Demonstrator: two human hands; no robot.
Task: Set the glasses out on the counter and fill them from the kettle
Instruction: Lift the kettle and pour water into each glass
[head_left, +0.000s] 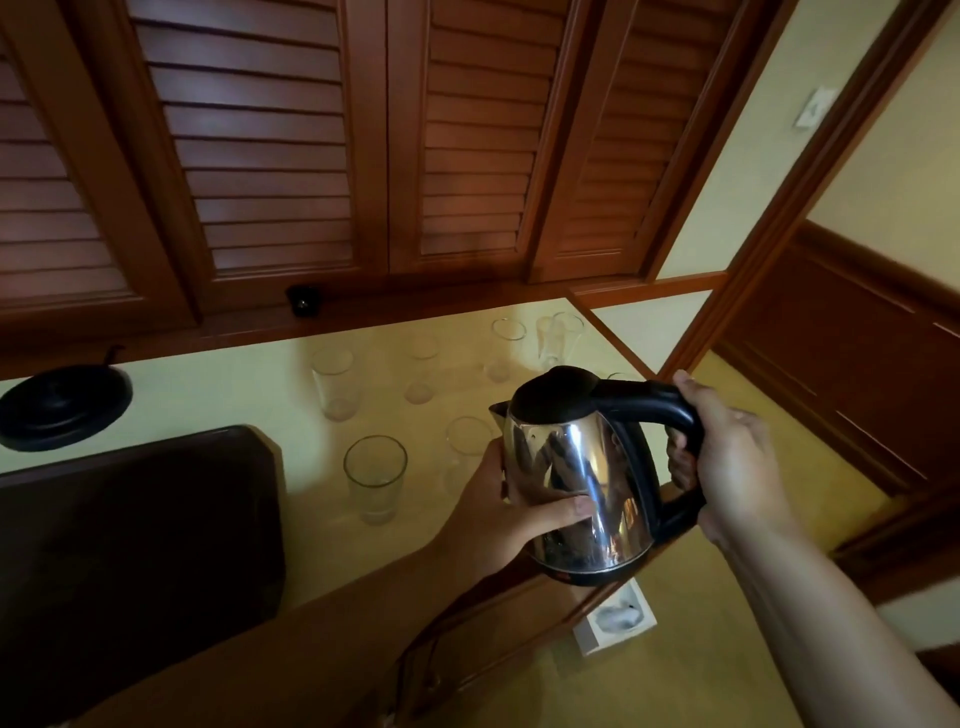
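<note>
Both hands held the shiny stainless-steel kettle with a black lid and handle (576, 473), which hung in the air above the near right edge of the pale yellow desk (249, 410), tilted slightly with its spout toward the left. His or her right hand (727, 452) came in from the lower right on a long bare forearm, its fingers wrapped and closed around the black loop handle, thumb lying along the top. That person's left hand (498, 499) reached in from the lower left, forearm low over the desk edge, palm cupped against the kettle's steel side with the thumb pressed across the front of the body. Clear drinking glasses (375, 475) stood upright and scattered over the desk, apart from one another: one nearest, just left of the left hand, another partly hidden behind the kettle's spout, and several farther back toward the brown louvred wooden doors (270, 156). Whether any glass held water could not be told. At the left lay a dark brown rectangular tray (130, 530), and behind it the round black kettle base (65, 405) sat on the desk.
</note>
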